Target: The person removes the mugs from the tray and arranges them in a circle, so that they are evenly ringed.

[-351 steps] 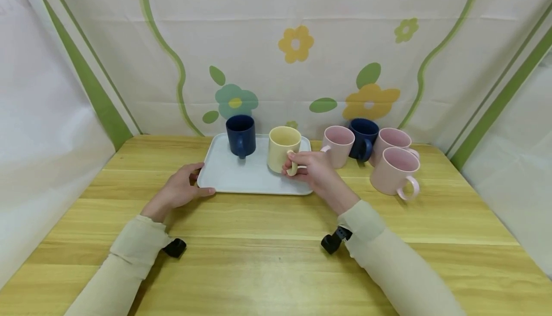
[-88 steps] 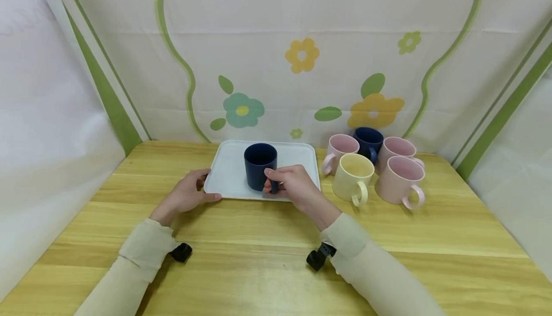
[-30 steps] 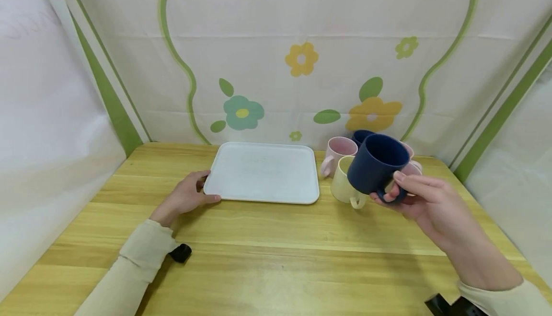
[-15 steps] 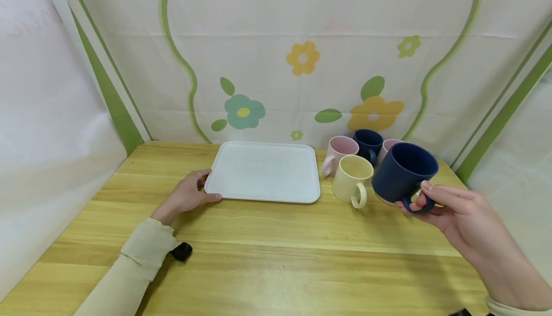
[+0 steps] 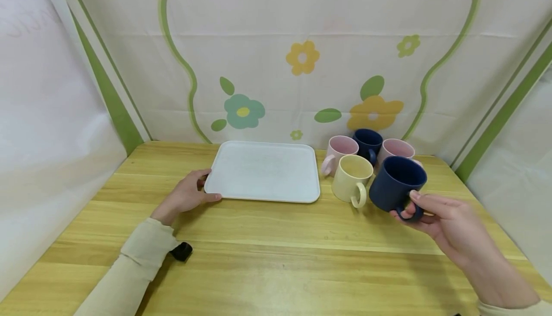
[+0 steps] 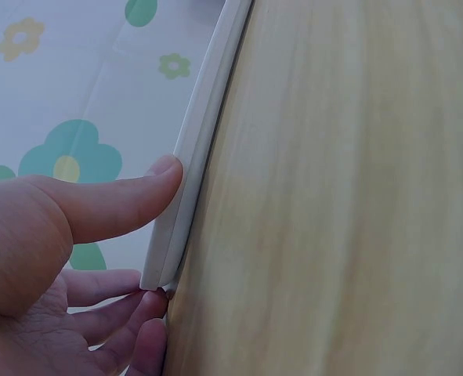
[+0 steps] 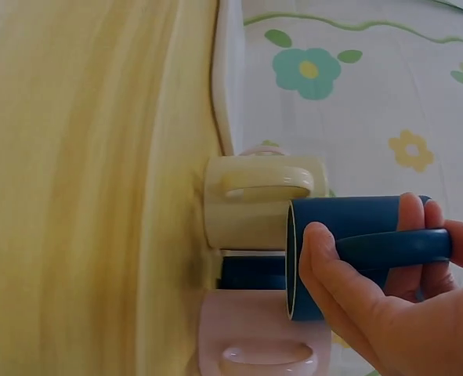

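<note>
In the head view my left hand (image 5: 189, 192) holds the near left corner of a white rectangular tray (image 5: 263, 171). The left wrist view shows the thumb (image 6: 129, 205) against the tray's rim (image 6: 204, 117) and the other fingers curled at its corner. My right hand (image 5: 450, 227) pinches the handle of a navy mug (image 5: 393, 186), which hangs tilted slightly above the table. Left of it stands a yellow mug (image 5: 348, 181). In the right wrist view, a pink mug (image 7: 251, 313) stands near the held mug; that pink mug is hidden in the head view.
Behind the yellow mug stand a pink mug (image 5: 338, 150), a second navy mug (image 5: 364, 144) and another pink mug (image 5: 394, 147). The wooden table (image 5: 276, 258) meets a flower-printed curtain (image 5: 267, 57) at the back. White sheets hang at both sides.
The yellow mug left the tray for the table, and one navy mug was lifted off it to the right. In the last half second that mug came lower. The left hand stays at the tray.
</note>
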A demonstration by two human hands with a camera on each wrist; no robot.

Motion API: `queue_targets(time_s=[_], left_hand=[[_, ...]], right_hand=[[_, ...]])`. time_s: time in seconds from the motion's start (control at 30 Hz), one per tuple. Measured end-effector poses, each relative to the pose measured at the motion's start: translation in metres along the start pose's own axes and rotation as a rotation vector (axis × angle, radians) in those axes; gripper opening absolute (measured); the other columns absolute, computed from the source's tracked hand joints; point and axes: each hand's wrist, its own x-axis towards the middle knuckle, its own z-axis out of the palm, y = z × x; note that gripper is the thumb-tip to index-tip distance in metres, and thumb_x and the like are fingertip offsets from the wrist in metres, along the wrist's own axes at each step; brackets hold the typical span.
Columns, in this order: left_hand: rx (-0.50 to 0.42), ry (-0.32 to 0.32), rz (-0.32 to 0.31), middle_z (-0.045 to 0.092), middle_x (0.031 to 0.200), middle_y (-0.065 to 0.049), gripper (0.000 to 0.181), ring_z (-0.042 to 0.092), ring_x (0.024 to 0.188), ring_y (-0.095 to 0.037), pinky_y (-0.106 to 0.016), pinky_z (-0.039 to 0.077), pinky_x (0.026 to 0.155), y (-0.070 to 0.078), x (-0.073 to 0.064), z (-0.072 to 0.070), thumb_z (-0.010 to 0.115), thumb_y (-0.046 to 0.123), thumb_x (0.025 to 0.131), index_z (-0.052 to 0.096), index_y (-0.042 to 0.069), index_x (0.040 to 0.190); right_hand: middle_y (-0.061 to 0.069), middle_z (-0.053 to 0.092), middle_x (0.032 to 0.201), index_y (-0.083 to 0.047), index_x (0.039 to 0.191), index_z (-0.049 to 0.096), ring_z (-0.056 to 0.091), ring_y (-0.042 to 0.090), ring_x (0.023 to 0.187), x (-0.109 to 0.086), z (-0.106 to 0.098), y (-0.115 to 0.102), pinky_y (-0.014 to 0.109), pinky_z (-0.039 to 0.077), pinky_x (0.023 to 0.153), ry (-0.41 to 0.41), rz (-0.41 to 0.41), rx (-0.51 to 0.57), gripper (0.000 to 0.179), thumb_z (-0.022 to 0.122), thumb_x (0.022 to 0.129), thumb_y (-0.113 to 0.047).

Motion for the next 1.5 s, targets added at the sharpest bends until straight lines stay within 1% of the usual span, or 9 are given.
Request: queue_targets(time_s=[0.17,0.4,0.53,0.83,0.97,1.17,1.4,1.47,1.5], left_hand=[[0.006,0.0,0.003,0.037,0.162,-0.033,0.097,0.045,0.142,-0.049,-0.06,0.045,0.113,-0.001,0.0,0.001,0.081,0.032,0.096,0.025,-0.006,0.165],[0.001,0.001,0.009,0.036,0.162,-0.033,0.097,0.045,0.143,-0.049,-0.061,0.044,0.113,-0.002,0.0,-0.001,0.081,0.032,0.096,0.025,-0.006,0.165],[0.002,0.0,0.011,0.037,0.162,-0.033,0.097,0.045,0.143,-0.049,-0.061,0.044,0.113,-0.002,0.001,-0.001,0.081,0.032,0.096,0.025,-0.006,0.165],[0.006,-0.003,0.017,0.037,0.162,-0.033,0.097,0.045,0.143,-0.05,-0.061,0.044,0.114,-0.002,0.001,-0.001,0.082,0.032,0.095,0.025,-0.006,0.165],[0.014,0.002,0.021,0.036,0.162,-0.034,0.097,0.045,0.142,-0.05,-0.061,0.045,0.113,-0.003,0.001,-0.002,0.082,0.032,0.095,0.025,-0.007,0.164],[0.014,0.003,0.021,0.038,0.161,-0.034,0.097,0.047,0.14,-0.049,-0.061,0.045,0.112,-0.004,-0.001,-0.003,0.082,0.032,0.095,0.026,-0.007,0.164],[0.014,0.006,0.011,0.039,0.16,-0.034,0.098,0.047,0.139,-0.048,-0.059,0.046,0.111,-0.005,-0.002,-0.003,0.082,0.032,0.095,0.025,-0.007,0.164],[0.014,0.006,0.008,0.038,0.16,-0.034,0.098,0.047,0.139,-0.048,-0.059,0.046,0.111,-0.006,-0.002,-0.003,0.082,0.032,0.095,0.025,-0.007,0.164],[0.015,0.005,0.006,0.038,0.16,-0.034,0.098,0.047,0.139,-0.049,-0.059,0.046,0.111,-0.006,-0.002,-0.003,0.082,0.032,0.095,0.025,-0.007,0.165]], right_hand=[[0.007,0.069,0.083,0.001,0.099,0.079,0.074,0.022,0.079,0.003,0.003,0.006,0.046,0.064,0.09,0.033,0.038,0.003,0.032,0.049,0.11,0.002],[0.006,0.068,0.084,0.0,0.098,0.077,0.075,0.023,0.081,0.006,0.009,0.01,0.046,0.063,0.093,0.015,0.062,0.014,0.03,0.05,0.11,0.0],[0.007,0.068,0.083,-0.001,0.098,0.076,0.075,0.025,0.082,0.007,0.009,0.011,0.046,0.063,0.092,0.024,0.067,0.014,0.03,0.049,0.11,0.0],[0.008,0.068,0.08,-0.001,0.094,0.077,0.076,0.024,0.082,0.009,0.005,0.02,0.044,0.064,0.09,0.069,0.124,0.0,0.031,0.05,0.11,0.0],[0.007,0.071,0.082,-0.002,0.093,0.077,0.078,0.026,0.086,0.01,0.003,0.023,0.04,0.065,0.089,0.061,0.144,-0.047,0.03,0.052,0.11,-0.002],[0.006,0.075,0.088,-0.004,0.093,0.077,0.08,0.027,0.095,0.013,-0.002,0.029,0.037,0.064,0.091,0.013,0.187,-0.111,0.033,0.05,0.112,-0.006],[0.002,0.081,0.103,-0.01,0.109,0.078,0.079,0.019,0.107,0.018,-0.006,0.031,0.033,0.063,0.092,-0.027,0.252,-0.198,0.03,0.05,0.114,-0.016],[0.001,0.08,0.104,-0.007,0.111,0.078,0.079,0.016,0.106,0.02,-0.006,0.03,0.032,0.063,0.092,-0.023,0.266,-0.24,0.029,0.051,0.113,-0.017],[0.0,0.08,0.104,-0.004,0.113,0.077,0.078,0.014,0.105,0.02,-0.005,0.028,0.03,0.063,0.091,-0.01,0.272,-0.288,0.03,0.052,0.113,-0.019]])
